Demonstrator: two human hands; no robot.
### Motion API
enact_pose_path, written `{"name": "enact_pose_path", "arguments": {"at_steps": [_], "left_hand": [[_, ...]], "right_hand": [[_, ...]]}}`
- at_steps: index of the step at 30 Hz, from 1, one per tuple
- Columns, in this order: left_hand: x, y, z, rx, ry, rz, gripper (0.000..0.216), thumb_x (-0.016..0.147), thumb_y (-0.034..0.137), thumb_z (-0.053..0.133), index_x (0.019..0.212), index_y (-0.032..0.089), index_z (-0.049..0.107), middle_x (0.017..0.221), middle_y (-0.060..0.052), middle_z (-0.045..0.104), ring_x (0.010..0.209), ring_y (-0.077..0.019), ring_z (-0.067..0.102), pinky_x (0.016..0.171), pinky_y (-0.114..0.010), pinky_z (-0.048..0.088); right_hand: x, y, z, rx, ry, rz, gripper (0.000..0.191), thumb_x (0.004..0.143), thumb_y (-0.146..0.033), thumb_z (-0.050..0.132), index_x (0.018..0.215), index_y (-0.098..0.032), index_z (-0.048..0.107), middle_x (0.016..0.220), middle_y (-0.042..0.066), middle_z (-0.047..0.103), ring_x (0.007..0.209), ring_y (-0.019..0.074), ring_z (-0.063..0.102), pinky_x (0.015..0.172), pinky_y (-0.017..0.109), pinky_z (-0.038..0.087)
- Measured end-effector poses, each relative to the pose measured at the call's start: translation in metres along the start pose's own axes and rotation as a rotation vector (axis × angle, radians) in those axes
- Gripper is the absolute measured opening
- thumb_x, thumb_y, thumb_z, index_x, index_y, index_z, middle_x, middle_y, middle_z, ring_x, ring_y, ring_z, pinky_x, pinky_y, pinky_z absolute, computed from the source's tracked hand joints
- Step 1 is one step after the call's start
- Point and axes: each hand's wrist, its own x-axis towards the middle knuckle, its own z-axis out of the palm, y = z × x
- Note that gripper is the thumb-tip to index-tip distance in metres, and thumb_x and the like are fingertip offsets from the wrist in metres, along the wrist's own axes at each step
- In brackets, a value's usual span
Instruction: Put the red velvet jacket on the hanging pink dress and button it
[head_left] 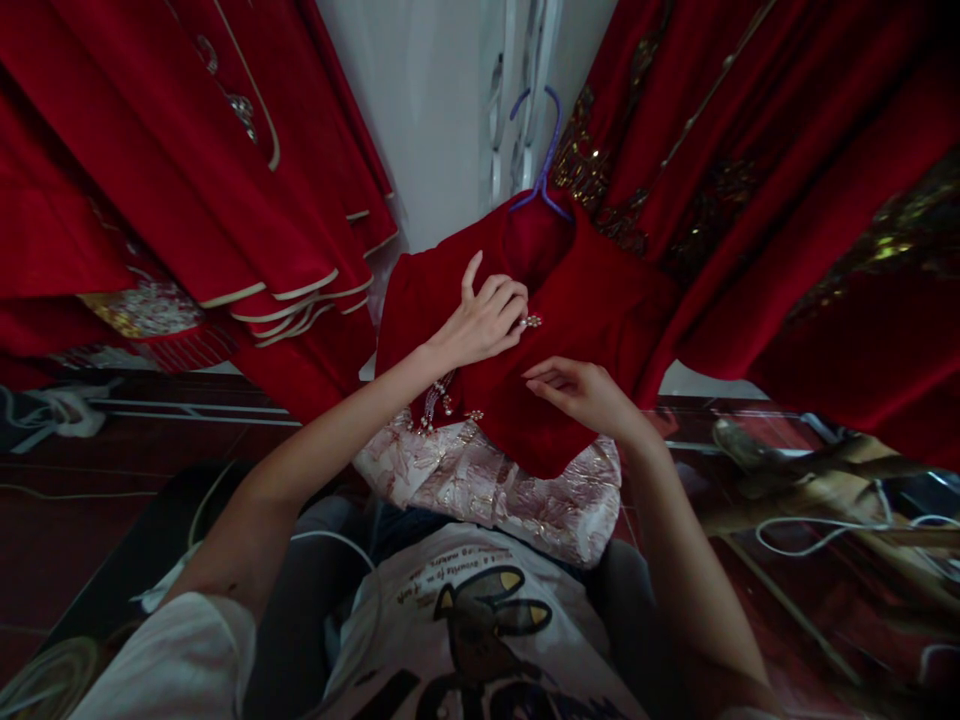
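Note:
A red jacket (577,285) with a wide neck opening lies spread over my lap on a purple hanger (546,180). My left hand (487,318) rests on its front, little finger lifted and the other fingers bent in against a beaded flower button (533,321). The left thumb is hidden. My right hand (581,392) is over the lower right of the jacket, fingers loosely stretched and pointing left; I see nothing in them. Near the lower front edge are a second beaded button (475,415) and a dangling bead tassel (431,405).
Under the jacket, a shiny pinkish quilted cushion or cloth (487,480) covers my lap. Red garments with pale piping (285,220) hang left; red garments with gold sequins (720,200) hang right. A white cabinet (420,110) stands ahead. Wooden pieces and a white cord (817,540) lie right.

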Motion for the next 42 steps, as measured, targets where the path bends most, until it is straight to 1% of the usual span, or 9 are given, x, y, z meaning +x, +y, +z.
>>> {"name": "enact_pose_path", "arguments": {"at_steps": [9, 13, 16, 19, 22, 26, 29, 35, 42], "left_hand": [[-0.002, -0.001, -0.007, -0.029, 0.000, 0.070, 0.021, 0.098, 0.022, 0.041, 0.100, 0.022, 0.062, 0.101, 0.000, 0.067, 0.112, -0.0180, 0.056, 0.120, -0.066, -0.003], [-0.001, -0.003, -0.004, -0.022, 0.035, 0.062, 0.025, 0.102, 0.026, 0.036, 0.099, 0.021, 0.060, 0.097, 0.001, 0.068, 0.107, -0.0163, 0.059, 0.121, -0.062, 0.001], [0.005, -0.003, -0.004, -0.013, 0.014, 0.074, 0.035, 0.104, 0.036, 0.029, 0.101, 0.017, 0.058, 0.094, -0.002, 0.068, 0.095, -0.0162, 0.064, 0.121, -0.055, 0.014], [0.009, -0.005, -0.006, 0.056, -0.099, 0.071, 0.042, 0.103, 0.037, 0.025, 0.106, 0.011, 0.058, 0.089, -0.007, 0.069, 0.081, -0.0185, 0.066, 0.106, -0.048, 0.035], [0.007, -0.015, -0.003, 0.178, -0.170, -0.053, 0.042, 0.099, 0.031, 0.029, 0.095, 0.008, 0.064, 0.071, -0.009, 0.066, 0.067, -0.0208, 0.064, 0.095, -0.047, 0.038], [-0.005, -0.046, 0.009, 0.159, -0.004, -0.341, 0.043, 0.096, 0.025, 0.031, 0.071, 0.013, 0.064, 0.059, -0.008, 0.056, 0.070, -0.0246, 0.061, 0.098, -0.055, 0.031], [-0.011, -0.063, 0.009, 0.095, 0.130, -0.437, 0.037, 0.095, 0.026, 0.034, 0.079, 0.012, 0.065, 0.061, -0.007, 0.055, 0.088, -0.0310, 0.061, 0.102, -0.063, 0.022], [-0.003, -0.048, -0.027, 0.327, -0.160, -0.687, 0.032, 0.094, 0.032, 0.042, 0.104, 0.010, 0.063, 0.091, -0.013, 0.068, 0.108, -0.0333, 0.059, 0.109, -0.055, 0.023], [-0.005, -0.055, -0.048, 0.263, -0.067, -0.709, 0.049, 0.098, 0.047, 0.031, 0.114, 0.012, 0.061, 0.109, -0.018, 0.067, 0.119, -0.0369, 0.052, 0.110, -0.061, 0.019]], "right_hand": [[-0.004, 0.000, -0.007, 0.013, 0.059, 0.007, 0.024, 0.087, -0.036, 0.063, 0.100, -0.019, 0.071, 0.095, 0.006, 0.075, 0.084, 0.0175, 0.071, 0.080, 0.032, 0.057], [0.004, -0.012, -0.006, 0.089, 0.351, -0.035, 0.027, 0.086, -0.043, 0.064, 0.098, -0.019, 0.070, 0.101, 0.008, 0.074, 0.093, 0.0195, 0.070, 0.088, 0.035, 0.057], [0.026, -0.028, -0.002, 0.162, 0.586, -0.168, 0.036, 0.091, -0.049, 0.056, 0.111, -0.022, 0.066, 0.117, 0.009, 0.069, 0.110, 0.0196, 0.066, 0.100, 0.036, 0.052], [0.057, -0.040, 0.009, 0.132, 0.499, -0.217, 0.053, 0.099, -0.057, 0.033, 0.136, -0.025, 0.051, 0.137, 0.008, 0.057, 0.130, 0.0194, 0.054, 0.110, 0.040, 0.044], [0.078, -0.040, 0.022, -0.011, 0.469, -0.110, 0.070, 0.096, -0.066, 0.026, 0.148, -0.020, 0.036, 0.150, 0.013, 0.044, 0.145, 0.0264, 0.033, 0.117, 0.049, 0.033], [0.072, -0.028, 0.028, -0.317, 0.734, 0.062, 0.092, 0.089, -0.073, 0.037, 0.148, -0.002, 0.029, 0.146, 0.033, 0.035, 0.144, 0.0446, 0.026, 0.113, 0.066, 0.023], [0.059, -0.020, 0.010, -0.492, 0.847, 0.115, 0.087, 0.089, -0.070, 0.041, 0.140, 0.001, 0.036, 0.134, 0.037, 0.044, 0.135, 0.0479, 0.037, 0.107, 0.068, 0.028], [0.050, -0.013, -0.060, -0.700, 0.758, 0.210, 0.065, 0.093, -0.062, 0.040, 0.120, -0.005, 0.055, 0.117, 0.031, 0.059, 0.118, 0.0421, 0.055, 0.096, 0.058, 0.041], [0.058, -0.022, -0.105, -0.799, 0.608, 0.311, 0.059, 0.090, -0.066, 0.043, 0.097, -0.012, 0.068, 0.096, 0.022, 0.067, 0.102, 0.0358, 0.063, 0.088, 0.048, 0.046]]}}
